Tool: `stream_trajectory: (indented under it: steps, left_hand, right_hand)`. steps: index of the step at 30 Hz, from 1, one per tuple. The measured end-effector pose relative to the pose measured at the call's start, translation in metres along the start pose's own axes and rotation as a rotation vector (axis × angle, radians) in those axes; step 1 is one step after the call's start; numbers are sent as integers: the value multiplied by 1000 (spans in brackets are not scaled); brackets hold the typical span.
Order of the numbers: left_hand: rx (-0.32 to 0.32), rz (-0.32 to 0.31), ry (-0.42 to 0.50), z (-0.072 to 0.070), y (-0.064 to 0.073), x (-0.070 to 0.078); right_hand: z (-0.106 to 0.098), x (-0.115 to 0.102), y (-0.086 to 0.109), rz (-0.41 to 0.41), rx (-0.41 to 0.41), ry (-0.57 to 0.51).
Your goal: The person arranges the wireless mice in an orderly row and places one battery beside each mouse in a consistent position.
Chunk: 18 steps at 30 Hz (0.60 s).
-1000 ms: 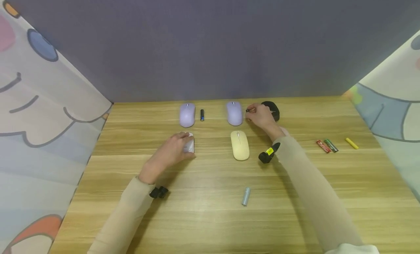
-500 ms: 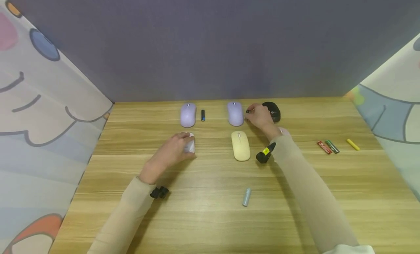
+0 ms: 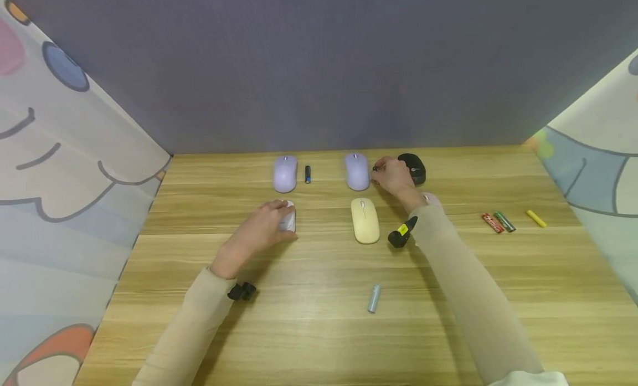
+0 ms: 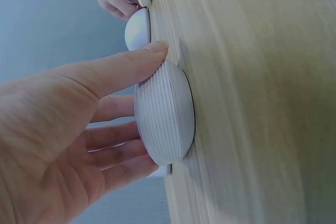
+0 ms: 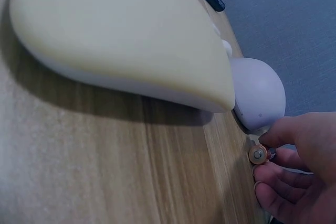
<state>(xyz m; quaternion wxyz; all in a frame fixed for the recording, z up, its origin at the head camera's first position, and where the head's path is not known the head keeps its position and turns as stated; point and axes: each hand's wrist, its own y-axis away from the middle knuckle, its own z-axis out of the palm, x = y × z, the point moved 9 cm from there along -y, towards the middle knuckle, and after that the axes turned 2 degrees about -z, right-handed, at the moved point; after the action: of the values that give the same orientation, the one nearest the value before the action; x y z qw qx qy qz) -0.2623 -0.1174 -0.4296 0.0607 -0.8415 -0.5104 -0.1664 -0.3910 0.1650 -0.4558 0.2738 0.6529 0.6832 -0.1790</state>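
Observation:
My left hand (image 3: 259,228) grips a white computer mouse (image 3: 289,222) lying on the wooden table. In the left wrist view the thumb lies along one side of the mouse's ribbed shell (image 4: 160,114), with the fingers round the other. Farther back on the right, my right hand (image 3: 397,178) pinches a small battery (image 5: 258,154) between thumb and fingers; its end faces the right wrist camera. That battery is right beside a purple mouse (image 3: 356,173). A black mouse (image 3: 416,170) sits just right of this hand, and a pinkish mouse (image 3: 431,199) is mostly hidden under the wrist.
A yellow mouse (image 3: 365,222) lies between the two arms, and a grey-blue battery (image 3: 374,298) nearer the front. Another purple mouse (image 3: 285,174) and a black-and-blue battery (image 3: 307,174) are at the back. Red (image 3: 492,223), green (image 3: 505,221) and yellow (image 3: 536,219) batteries lie right.

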Motion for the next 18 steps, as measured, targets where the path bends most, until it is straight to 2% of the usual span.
stream_trajectory:
  steps: [18]
  left_hand:
    - [-12, -8, -9, 0, 0, -1]
  right_hand:
    - [1, -1, 0, -15, 2, -13]
